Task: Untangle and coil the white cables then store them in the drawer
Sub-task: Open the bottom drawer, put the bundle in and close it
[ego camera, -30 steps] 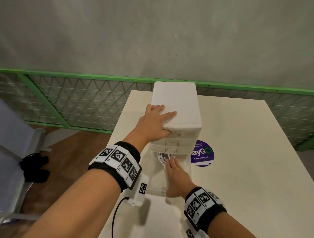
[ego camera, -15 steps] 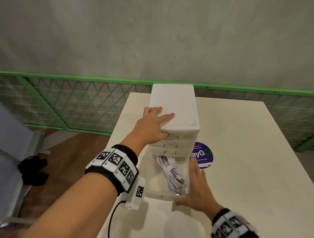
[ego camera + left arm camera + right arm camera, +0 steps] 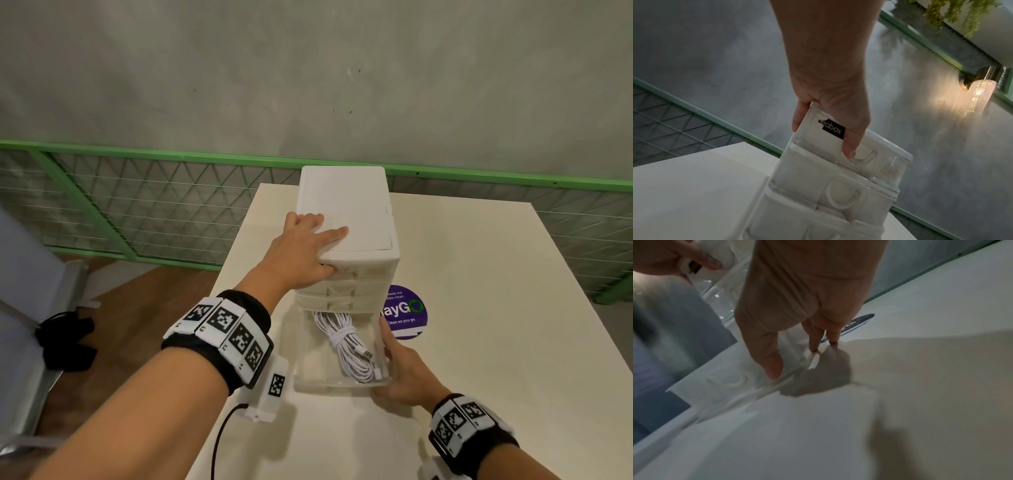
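Observation:
A white drawer unit stands on the cream table. Its clear bottom drawer is pulled out toward me. A coiled white cable, wrapped at its middle, lies in it along the right side. My left hand clasps the unit's top front-left corner, fingers on the lid and thumb down the front. My right hand holds the drawer's front right corner, fingers along the side wall. In the blurred right wrist view its thumb lies on the drawer front.
A purple round sticker lies on the table right of the unit. A green mesh railing runs behind the table, with a grey wall above. A grey seat with a black strap stands at the left over wooden floor.
My right hand came out of the drawer, leaving the coiled cable inside, and moved to the drawer's front right corner. The left hand stayed on the unit's top.

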Action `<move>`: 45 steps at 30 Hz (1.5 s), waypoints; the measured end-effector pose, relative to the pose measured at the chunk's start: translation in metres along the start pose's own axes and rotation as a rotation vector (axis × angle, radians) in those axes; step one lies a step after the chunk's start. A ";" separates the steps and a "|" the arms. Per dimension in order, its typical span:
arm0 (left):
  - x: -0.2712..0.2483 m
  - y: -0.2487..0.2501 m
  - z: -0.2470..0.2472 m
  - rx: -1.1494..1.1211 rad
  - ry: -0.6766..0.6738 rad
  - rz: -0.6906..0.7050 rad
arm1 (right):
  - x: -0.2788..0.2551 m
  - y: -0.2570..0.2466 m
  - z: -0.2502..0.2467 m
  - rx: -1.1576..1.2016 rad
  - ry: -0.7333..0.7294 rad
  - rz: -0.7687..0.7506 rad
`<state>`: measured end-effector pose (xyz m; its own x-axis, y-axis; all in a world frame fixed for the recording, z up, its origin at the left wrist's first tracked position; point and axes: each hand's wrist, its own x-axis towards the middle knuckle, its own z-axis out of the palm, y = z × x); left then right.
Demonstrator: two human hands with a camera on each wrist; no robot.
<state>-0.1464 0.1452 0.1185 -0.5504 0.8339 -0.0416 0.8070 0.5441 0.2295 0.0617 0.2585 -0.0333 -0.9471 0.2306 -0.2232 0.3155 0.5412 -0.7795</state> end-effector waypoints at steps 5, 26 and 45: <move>-0.001 0.000 -0.001 -0.002 -0.006 0.011 | -0.001 0.001 0.006 -0.039 0.114 0.051; -0.001 0.001 0.002 -0.029 -0.013 0.033 | 0.062 -0.014 -0.027 0.062 0.328 0.294; -0.004 0.000 0.004 -0.065 -0.039 0.030 | 0.057 -0.027 -0.024 -0.065 0.231 0.428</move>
<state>-0.1434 0.1421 0.1147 -0.5168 0.8531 -0.0713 0.8064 0.5131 0.2939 0.0003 0.2769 -0.0108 -0.6960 0.6130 -0.3739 0.6835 0.4061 -0.6066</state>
